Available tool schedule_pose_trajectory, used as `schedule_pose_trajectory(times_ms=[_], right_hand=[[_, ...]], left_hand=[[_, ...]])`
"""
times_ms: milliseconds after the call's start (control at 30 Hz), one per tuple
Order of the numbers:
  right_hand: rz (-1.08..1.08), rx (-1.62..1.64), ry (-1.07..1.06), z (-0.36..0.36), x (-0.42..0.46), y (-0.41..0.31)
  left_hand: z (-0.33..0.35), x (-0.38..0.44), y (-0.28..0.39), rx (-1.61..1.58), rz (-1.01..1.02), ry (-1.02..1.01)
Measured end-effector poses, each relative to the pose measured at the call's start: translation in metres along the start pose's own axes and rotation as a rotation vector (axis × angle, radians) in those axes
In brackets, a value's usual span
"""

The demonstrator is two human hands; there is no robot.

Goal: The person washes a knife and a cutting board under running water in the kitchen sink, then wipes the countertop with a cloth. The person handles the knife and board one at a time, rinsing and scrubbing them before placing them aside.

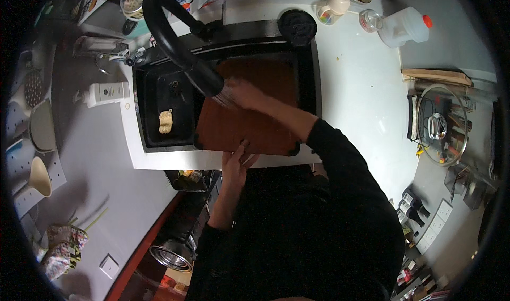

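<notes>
A reddish-brown cutting board [255,123] with black corners leans over the black sink [141,113], its near edge at the counter's front. My left hand [235,167] grips that near edge, thumb on top at a small dark spot. Water sprays from the black faucet [205,78] just above the board. Beside the spray, my right hand [245,93] is over the board's surface, blurred by motion. Whether its fingers hold anything is unclear.
A beige sponge-like item [165,121] lies in the sink's left part. To the left stands a white pump bottle [105,94]. At the back right are a lidded cup [334,8], a glass jar [370,21] and a plastic jug [404,27] with a red cap.
</notes>
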State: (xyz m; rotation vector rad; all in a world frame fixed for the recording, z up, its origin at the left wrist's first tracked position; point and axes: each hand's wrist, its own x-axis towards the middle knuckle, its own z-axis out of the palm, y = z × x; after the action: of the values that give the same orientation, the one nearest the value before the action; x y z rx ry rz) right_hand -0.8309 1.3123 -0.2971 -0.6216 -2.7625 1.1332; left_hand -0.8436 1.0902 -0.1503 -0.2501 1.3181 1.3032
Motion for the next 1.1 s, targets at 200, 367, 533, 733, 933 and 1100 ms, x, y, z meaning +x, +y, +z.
schedule_pose_trajectory(times_ms=[200,367,533,733,933,1100], right_hand=[[-0.073,0.113,0.045,0.019,-0.021,0.01],[0.185,-0.139,-0.075,0.008,0.026,0.056],[0.365,0.2,-0.078,0.025,0.067,0.124],[0.529,-0.262,-0.106,0.01,0.042,0.11],[0.087,-0.103,0.011,0.02,0.046,0.041],[0.093,-0.075,-0.02,0.065,0.1,0.074]], left_hand=[[-0.007,0.004,-0.009,0.035,-0.067,0.047],[-0.02,0.001,-0.024,0.054,-0.059,0.089],[-0.012,-0.003,-0.02,0.05,-0.076,0.13],[-0.027,0.003,-0.036,0.043,-0.027,0.096],[-0.027,0.003,-0.034,0.083,-0.073,0.132],[-0.024,0.0,-0.033,0.088,-0.082,0.13]])
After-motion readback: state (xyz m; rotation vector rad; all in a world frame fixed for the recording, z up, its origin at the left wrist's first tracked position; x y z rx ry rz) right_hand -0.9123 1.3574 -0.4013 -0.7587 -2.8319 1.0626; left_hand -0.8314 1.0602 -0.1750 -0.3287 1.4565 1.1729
